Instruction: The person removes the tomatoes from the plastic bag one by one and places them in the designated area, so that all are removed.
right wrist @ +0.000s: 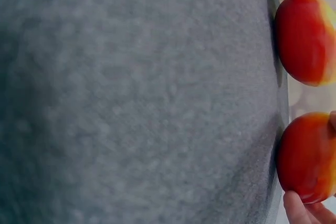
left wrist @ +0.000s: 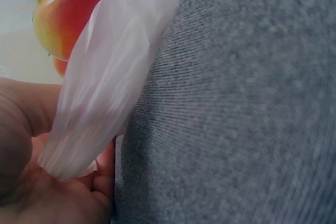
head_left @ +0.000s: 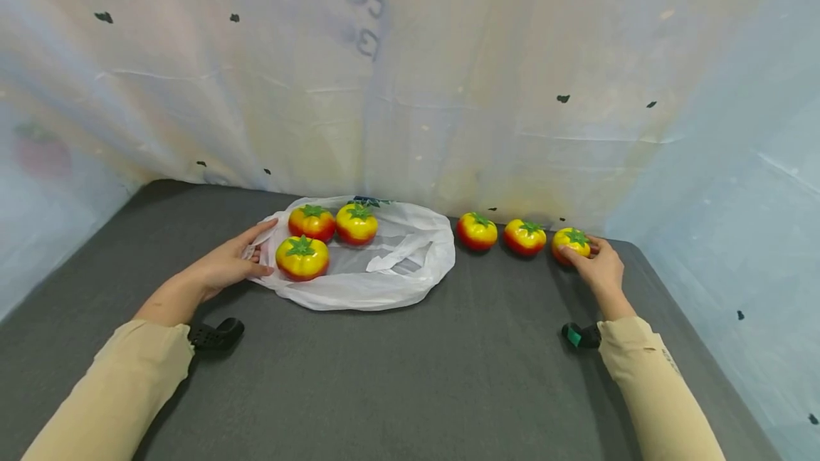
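A white plastic bag (head_left: pixel 359 296) lies spread open on the table, its mouth facing up. Inside its left half sit three shiny yellow-and-red tomatoes with green leafy tops: a back one (head_left: pixel 311 225), a second (head_left: pixel 356 228) beside it and a front one (head_left: pixel 301 262). My left hand (head_left: pixel 221 263) holds the bag's left edge, with gathered plastic (left wrist: pixel 100 93) between thumb and fingers in the left wrist view. Far to the right, my right hand (head_left: pixel 605 270) grips the rightmost tomato (head_left: pixel 566 242) of a row, thumb in front and fingers behind.
Two more tomatoes stand in that row between the bag and my right hand, one (head_left: pixel 477 233) near the bag and one (head_left: pixel 524 239) in the middle. The dark grey table (head_left: pixel 410 375) ends at a hanging pale sheet (head_left: pixel 448 91) close behind the row.
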Demonstrator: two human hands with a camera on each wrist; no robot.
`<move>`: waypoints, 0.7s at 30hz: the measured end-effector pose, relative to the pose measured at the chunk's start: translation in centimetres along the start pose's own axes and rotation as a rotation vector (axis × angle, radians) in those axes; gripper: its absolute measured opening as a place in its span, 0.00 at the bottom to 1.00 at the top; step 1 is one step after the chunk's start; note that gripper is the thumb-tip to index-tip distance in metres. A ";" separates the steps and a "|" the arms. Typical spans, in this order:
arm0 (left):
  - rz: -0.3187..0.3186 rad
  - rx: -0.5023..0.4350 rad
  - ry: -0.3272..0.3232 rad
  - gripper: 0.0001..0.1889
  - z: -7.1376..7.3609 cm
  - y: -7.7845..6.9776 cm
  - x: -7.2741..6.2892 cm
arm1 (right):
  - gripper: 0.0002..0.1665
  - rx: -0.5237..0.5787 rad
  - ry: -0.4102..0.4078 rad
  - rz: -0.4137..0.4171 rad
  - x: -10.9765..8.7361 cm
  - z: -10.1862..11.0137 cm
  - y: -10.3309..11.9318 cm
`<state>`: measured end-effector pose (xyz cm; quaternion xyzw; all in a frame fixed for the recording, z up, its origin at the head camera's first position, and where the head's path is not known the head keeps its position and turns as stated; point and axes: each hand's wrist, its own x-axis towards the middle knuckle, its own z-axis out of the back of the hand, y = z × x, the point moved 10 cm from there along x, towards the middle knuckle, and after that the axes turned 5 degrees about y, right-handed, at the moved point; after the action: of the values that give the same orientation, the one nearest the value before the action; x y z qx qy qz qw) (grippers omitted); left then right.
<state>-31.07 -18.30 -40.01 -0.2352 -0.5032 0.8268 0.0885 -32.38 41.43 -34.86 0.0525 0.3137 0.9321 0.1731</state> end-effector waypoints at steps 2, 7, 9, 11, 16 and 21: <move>-0.006 -0.001 0.003 0.52 -0.1 -0.1 0.1 | 0.46 0.001 0.001 -0.005 0.1 0.1 -0.1; -0.006 0.002 0.010 0.52 0.0 -0.1 0.0 | 0.48 0.020 0.021 -0.017 0.0 -0.2 -0.1; -0.002 0.007 0.006 0.52 0.1 0.0 -0.1 | 0.49 0.035 0.031 -0.020 -0.1 -0.4 0.0; -0.004 0.009 0.003 0.52 0.2 -0.1 0.0 | 0.50 0.041 0.035 -0.012 -0.2 -0.4 0.0; -0.014 0.014 0.005 0.51 -0.1 -0.3 0.3 | 0.51 0.032 0.039 -0.004 -0.4 0.0 -0.3; 0.005 0.019 -0.001 0.52 0.0 0.0 0.3 | 0.54 0.025 0.064 -0.008 -0.3 0.1 -0.6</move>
<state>-31.30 -18.22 -40.09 -0.2350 -0.4949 0.8319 0.0884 -31.86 41.81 -35.17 0.0236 0.3311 0.9286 0.1659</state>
